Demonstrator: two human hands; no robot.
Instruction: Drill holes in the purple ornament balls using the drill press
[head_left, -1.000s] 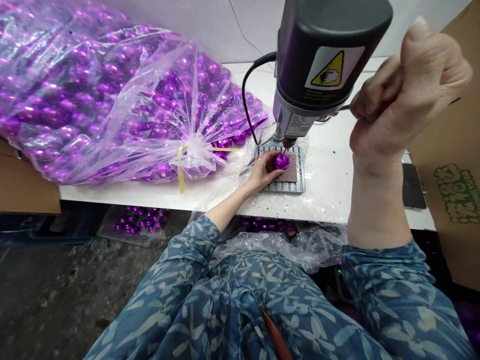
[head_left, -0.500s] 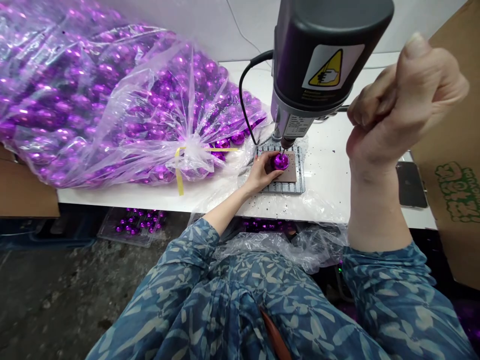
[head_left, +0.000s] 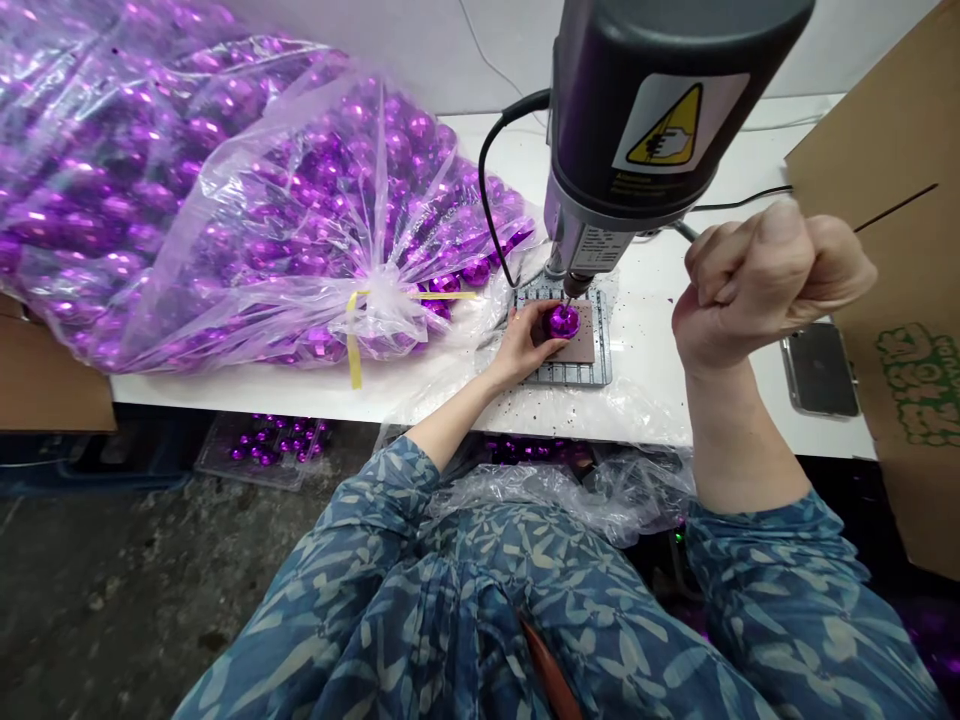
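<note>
Between thumb and fingers, my left hand (head_left: pixel 525 338) grips a shiny purple faceted ball (head_left: pixel 563 321) on a small brown board (head_left: pixel 583 345). That board lies on the grey slotted base plate (head_left: pixel 600 372) of a bench drill press (head_left: pixel 626 130). Just above the ball is the drill's chuck (head_left: pixel 576 285), its thin bit reaching the ball's top; how deep it goes I cannot tell. To the right, my right hand (head_left: pixel 765 270) is closed in a fist around the press's feed lever (head_left: pixel 685 231), whose end is hidden in the fingers.
A big clear bag of purple balls (head_left: pixel 247 220) fills the left of the white table (head_left: pixel 652 350). At right are a phone (head_left: pixel 821 368) and a cardboard box (head_left: pixel 900 300). A clear bin of purple balls (head_left: pixel 262 450) sits below. Dark shavings and plastic film surround the base.
My right hand has come down and slightly left with the lever. My left hand and the ball have stayed in place under the bit.
</note>
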